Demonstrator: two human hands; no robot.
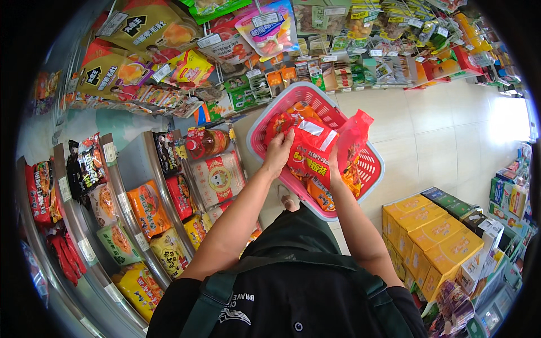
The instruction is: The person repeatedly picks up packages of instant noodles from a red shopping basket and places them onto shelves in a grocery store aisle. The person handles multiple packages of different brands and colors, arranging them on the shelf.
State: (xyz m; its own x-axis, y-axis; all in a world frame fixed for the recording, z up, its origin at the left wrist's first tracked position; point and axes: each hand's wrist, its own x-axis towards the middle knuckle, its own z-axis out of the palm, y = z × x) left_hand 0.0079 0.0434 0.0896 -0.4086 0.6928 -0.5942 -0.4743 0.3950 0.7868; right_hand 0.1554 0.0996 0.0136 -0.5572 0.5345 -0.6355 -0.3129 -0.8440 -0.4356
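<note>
Over a red plastic shopping basket (372, 169) with a pale rim, my left hand (279, 153) grips the left side of a red multi-pack of instant noodles (310, 145). My right hand (334, 169) is at the pack's right side, near a loose, see-through red end of the wrapper; part of this hand is hidden by the film. Beneath the pack, orange and red noodle packs (322, 195) lie inside the basket. What holds the basket up cannot be seen.
At the left, metal shelves (146, 203) hold noodle packs and a bottle of brown liquid (208, 143). Bagged snacks (177, 69) hang along the far rack. Stacked yellow boxes (435, 236) stand at the right, beside the tiled floor (439, 131).
</note>
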